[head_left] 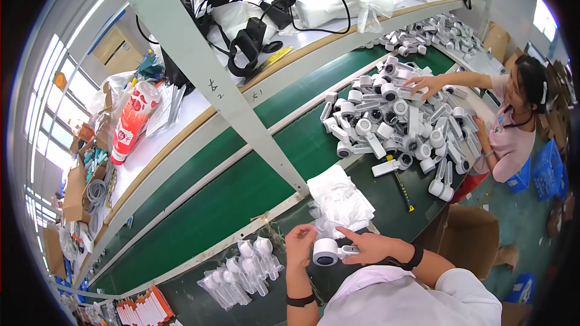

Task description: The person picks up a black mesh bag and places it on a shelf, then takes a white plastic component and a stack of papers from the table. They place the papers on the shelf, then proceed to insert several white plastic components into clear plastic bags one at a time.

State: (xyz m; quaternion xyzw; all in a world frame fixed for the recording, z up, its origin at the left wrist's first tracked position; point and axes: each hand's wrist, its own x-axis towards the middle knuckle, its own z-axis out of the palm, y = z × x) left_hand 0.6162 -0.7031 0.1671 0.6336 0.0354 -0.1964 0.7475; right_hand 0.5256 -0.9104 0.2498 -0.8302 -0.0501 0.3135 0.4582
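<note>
A white handheld device (326, 252) with a round head and dark lens-like face is held low in front of me. My right hand (371, 247) is closed around its short handle, index finger stretched toward a clear plastic bag (325, 227). My left hand (300, 246) is beside the device's head, its fingertips pinched at the bag's edge. Just beyond both hands lies a stack of thin white plastic bags (341, 199). To the left, several bagged devices (251, 264) rest in a group on the dark green bench.
A large heap of unbagged devices (393, 115) fills the right side. Across it reaches a co-worker's hand (426, 84). A yellow-and-black cutter knife (403, 192) lies nearer. A slanted metal post (211, 78) and a shelf with black straps (248, 45) stand ahead. An open carton (468, 235) is at right.
</note>
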